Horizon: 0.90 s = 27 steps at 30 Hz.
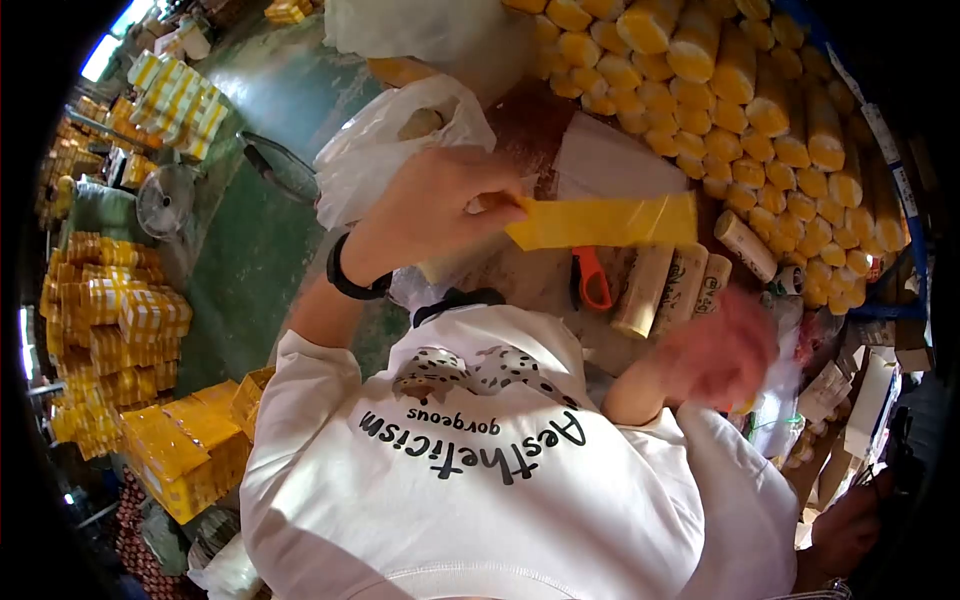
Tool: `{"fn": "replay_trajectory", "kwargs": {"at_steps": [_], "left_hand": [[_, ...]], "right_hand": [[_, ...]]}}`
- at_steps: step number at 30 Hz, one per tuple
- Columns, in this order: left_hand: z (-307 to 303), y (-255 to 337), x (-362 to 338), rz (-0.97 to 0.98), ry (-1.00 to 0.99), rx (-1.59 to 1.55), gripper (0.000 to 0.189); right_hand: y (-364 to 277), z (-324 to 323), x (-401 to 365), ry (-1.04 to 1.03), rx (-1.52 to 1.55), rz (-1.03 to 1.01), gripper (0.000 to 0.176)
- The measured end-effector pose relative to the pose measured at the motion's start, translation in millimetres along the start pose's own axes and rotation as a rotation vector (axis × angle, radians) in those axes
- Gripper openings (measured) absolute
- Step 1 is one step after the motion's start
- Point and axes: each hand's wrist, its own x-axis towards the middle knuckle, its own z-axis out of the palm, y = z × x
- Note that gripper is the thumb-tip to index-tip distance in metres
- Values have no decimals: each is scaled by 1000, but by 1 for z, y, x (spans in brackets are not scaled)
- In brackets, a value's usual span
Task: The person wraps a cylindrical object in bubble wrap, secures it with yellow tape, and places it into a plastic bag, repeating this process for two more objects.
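Observation:
Between its thumb and fingers my left hand pinches one end of a strip of yellow tape, which stretches out to the right. My right hand is smeared by motion near the tape's far side, so its fingers cannot be made out. Below the strip lie scissors with an orange handle. Beside them are several wrapped rolls with handwriting on some. Behind my left hand sits a white plastic bag. A pale sheet lies beyond the tape.
Yellow-ended rolls are piled high at the back right. Taped yellow boxes stand at the lower left, with more stacks behind. A fan is at the left. At the lower right, another person's hand shows near cartons.

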Motion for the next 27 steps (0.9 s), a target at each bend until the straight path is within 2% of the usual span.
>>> {"fn": "replay_trajectory", "kwargs": {"at_steps": [2,3,5,7,9,13,15,16,19,21,22,23,25,27], "left_hand": [[6,0,-3,-4,11,-53,13],[8,1,-4,-7,18,-78,13],[10,8,-6,-53,-8,-100,13],[12,10,-9,-82,-1,-117,14],[17,6,-12,-89,37,-126,15],[21,3,-14,-283,187,-259,15],[22,-5,-14,-329,235,-257,17],[24,-8,-15,-338,226,-252,18],[27,-10,-15,-394,155,-180,19],[28,-10,-13,-466,55,-61,18],[26,-13,-11,-314,268,180,18],[24,-18,-7,-154,477,418,18],[12,-20,0,-30,764,520,23],[-9,-18,2,-124,925,250,35]], "right_hand": [[-22,12,6,-145,108,31,45],[-29,21,4,-238,83,120,53],[-34,51,7,-434,-144,404,66],[-17,58,-12,-576,-10,642,72],[-9,62,-33,-657,26,762,63],[-4,67,-59,-705,21,898,36],[-3,64,-72,-560,299,1165,26],[-3,62,-78,-479,439,1293,22],[1,55,-86,-483,499,1384,21],[9,45,-85,-582,414,1388,20],[13,39,-85,-630,371,1390,20],[14,31,-84,-565,329,1445,20],[12,9,-84,-432,240,1550,20],[21,-16,-86,-266,188,1565,20]]}}
